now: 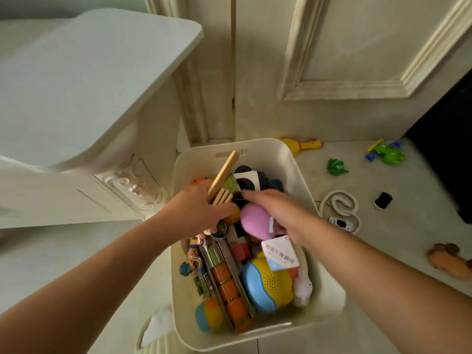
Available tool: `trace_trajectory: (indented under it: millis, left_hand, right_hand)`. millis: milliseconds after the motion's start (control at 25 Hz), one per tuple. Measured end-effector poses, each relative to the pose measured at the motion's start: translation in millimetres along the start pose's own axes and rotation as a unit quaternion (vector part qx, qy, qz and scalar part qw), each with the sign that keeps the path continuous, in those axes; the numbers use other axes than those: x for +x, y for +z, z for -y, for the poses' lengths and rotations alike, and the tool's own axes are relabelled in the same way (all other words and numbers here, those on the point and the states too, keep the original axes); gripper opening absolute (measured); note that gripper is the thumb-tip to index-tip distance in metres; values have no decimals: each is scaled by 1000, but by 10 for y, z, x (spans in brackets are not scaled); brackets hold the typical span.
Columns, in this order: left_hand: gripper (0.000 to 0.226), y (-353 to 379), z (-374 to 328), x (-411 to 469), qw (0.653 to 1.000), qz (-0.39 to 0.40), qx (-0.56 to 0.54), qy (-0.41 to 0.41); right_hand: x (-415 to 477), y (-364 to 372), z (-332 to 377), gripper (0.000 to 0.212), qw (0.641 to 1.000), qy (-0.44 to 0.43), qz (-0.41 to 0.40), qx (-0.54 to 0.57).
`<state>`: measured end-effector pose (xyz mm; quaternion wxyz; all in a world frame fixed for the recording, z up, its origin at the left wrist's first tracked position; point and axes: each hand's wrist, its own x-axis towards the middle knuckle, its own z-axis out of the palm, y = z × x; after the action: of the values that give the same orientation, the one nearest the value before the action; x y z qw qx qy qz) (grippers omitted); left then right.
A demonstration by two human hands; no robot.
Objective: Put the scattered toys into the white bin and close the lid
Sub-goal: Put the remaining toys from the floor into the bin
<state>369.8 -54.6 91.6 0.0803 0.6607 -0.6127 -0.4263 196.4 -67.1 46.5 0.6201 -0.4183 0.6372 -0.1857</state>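
The white bin point(329, 290) stands on the floor, packed with several toys. My left hand point(199, 210) is over its left side and grips a wooden fork toy point(224, 172) by the pronged end, handle pointing toward the far rim. My right hand point(278, 208) reaches in palm down, fingers stretched toward a black-and-white toy point(246, 181), lying over a pink plush toy point(255, 221). On the floor to the right lie a yellow rubber chicken point(304, 145), a green frog point(337, 167), a green winged toy point(387, 153), a white coiled snake point(339, 203), a small white car point(342, 223) and an orange plush point(449, 261).
A white cabinet point(89, 98) stands close to the left of the bin. A panelled door point(357, 60) is behind it. A black round object point(383, 200) lies on the floor at the right. Dark furniture point(449, 149) fills the right edge. I see no lid.
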Motion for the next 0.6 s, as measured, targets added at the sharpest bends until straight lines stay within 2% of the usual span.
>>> trace_trajectory:
  millis: [80,200,320,400,480,560,600]
  left_hand:
    - [35,60,-5,5,1000,-7,0,-2]
    - [37,159,-11,4,1000,12,7,4]
    - [49,264,10,18,998,55,-16,7]
    - [53,371,21,31,998,61,-19,15]
    - [53,455,0,63,998,42,-23,27]
    - [53,526,-57,97,998,28,-24,43]
    - [54,558,-93,99,998,29,-28,50]
  right_hand:
    - [27,-227,-37,47,997,-30,-51,-49]
    - [-12,-319,-121,43,985,-78,-5,-154]
    - [-14,-184,-404,39,922,-154,-11,-354]
    - [-16,-133,-521,42,898,-182,-23,-400]
    - [-9,-240,-380,39,938,-161,-76,-297]
    - [-75,-416,-120,34,984,-120,-102,-86]
    - [-133,-487,-8,33,992,-99,-77,11]
